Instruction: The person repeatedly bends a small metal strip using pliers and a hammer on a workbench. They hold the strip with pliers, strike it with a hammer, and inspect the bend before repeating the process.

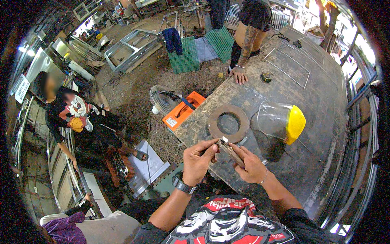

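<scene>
Just past the table's near edge, both of my hands meet in front of my chest. My left hand (198, 162), with a watch on its wrist, is closed, thumb and fingers pinching a small pale piece (224, 139) with a bright end. In my right hand (251, 167) is a narrow, worn metal tool (232, 153) that looks like pliers, its tip meeting the piece at my left fingers. My fingers cover much of both. Right beyond them a thick rusty metal ring (213, 123) lies flat on the table (252, 97).
A face shield (296, 124) with a yellow crown rests right of the ring. Farther off are a tape measure (266, 77), a thin rectangular frame (307, 80) and another person's hand (239, 75). Left stand an orange case (174, 118), a fan (161, 99) and another person (61, 110).
</scene>
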{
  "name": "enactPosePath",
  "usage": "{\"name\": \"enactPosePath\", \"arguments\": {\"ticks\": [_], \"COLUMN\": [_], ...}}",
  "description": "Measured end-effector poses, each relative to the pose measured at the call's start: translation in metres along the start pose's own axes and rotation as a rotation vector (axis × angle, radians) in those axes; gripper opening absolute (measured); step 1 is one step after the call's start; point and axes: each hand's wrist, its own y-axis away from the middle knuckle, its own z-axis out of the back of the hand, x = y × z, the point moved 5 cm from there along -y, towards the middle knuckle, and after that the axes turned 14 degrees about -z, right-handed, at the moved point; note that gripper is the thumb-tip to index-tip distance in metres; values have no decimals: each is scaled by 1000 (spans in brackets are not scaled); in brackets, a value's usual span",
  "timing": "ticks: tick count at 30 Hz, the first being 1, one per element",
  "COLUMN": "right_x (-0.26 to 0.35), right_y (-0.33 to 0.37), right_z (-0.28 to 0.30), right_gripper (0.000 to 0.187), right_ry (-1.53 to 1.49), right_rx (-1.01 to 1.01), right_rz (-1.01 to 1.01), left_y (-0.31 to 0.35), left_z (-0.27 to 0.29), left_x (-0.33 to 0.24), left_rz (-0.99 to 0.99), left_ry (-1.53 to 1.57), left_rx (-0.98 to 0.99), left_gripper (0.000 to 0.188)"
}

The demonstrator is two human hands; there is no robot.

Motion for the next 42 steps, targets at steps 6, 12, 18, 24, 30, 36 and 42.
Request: {"name": "enactPosePath", "arguments": {"ticks": [6, 12, 18, 24, 30, 36, 42], "right_x": [-7, -9, 9, 33, -62, -241, -317], "right_y": [-1, -5, 0, 25, 57, 100, 148], "right_z": [-5, -15, -41, -40, 8, -42, -79], "right_gripper": [80, 87, 104, 83, 26, 60, 63], "right_ry": [3, 136, 157, -88, -221, 492, 449], "right_rx": [-69, -350, -324, -128, -481, -315, -274], "right_rz": [3, -43, -186, -85, -303, -776, -851], "left_y": [-2, 31, 60, 35, 41, 44, 48], "left_z": [3, 7, -33, -22, -3, 2, 10], "left_x": [6, 47, 94, 102, 97, 98, 98], "left_rz": [-137, -110, 359, 426, 632, 569, 503], "left_ry": [-90, -45, 301, 667, 936, 253, 10], "left_rx": [44, -359, 12, 8, 61, 140, 155], "left_gripper": [23, 54, 41, 48, 36, 42, 47]}}
